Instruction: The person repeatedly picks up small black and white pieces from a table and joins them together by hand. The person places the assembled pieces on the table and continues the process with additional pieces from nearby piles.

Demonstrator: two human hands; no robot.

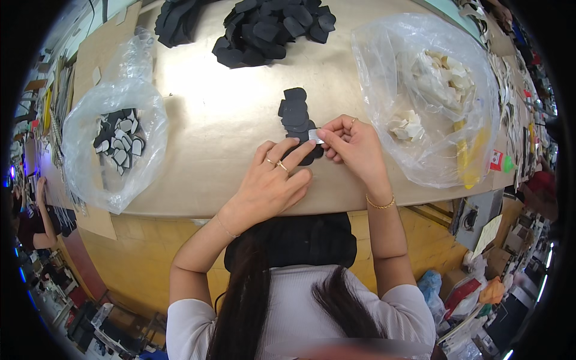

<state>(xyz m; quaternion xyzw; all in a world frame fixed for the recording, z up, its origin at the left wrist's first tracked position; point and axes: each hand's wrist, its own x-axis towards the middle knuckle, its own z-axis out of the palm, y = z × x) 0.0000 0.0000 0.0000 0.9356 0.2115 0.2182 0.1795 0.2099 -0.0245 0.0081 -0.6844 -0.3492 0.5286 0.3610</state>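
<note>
"What do you see first, nearest to us?"

"I see the left hand, a little below the centre of the frame. It is not closed. Its fingers are spread, and two fingertips reach to the row of black pieces. I cannot tell if its index finger presses on the small white piece or only lies beside it."

"And the right hand?"

"It is just right of the centre. It pinches that white piece between thumb and fingers, over the row. (On this wrist there is a gold-coloured bracelet.)"

"How do the black pieces lie?"

"They overlap one another on the tabletop, in a line which goes upward from the hands."

"What is farther away?"

"At the left of the frame, a clear bag stands open, with small black and pale pieces inside. At the upper right, a bigger clear bag contains crumpled pale scraps. Farthest, along the top, there is a loose heap of black pieces."
</note>
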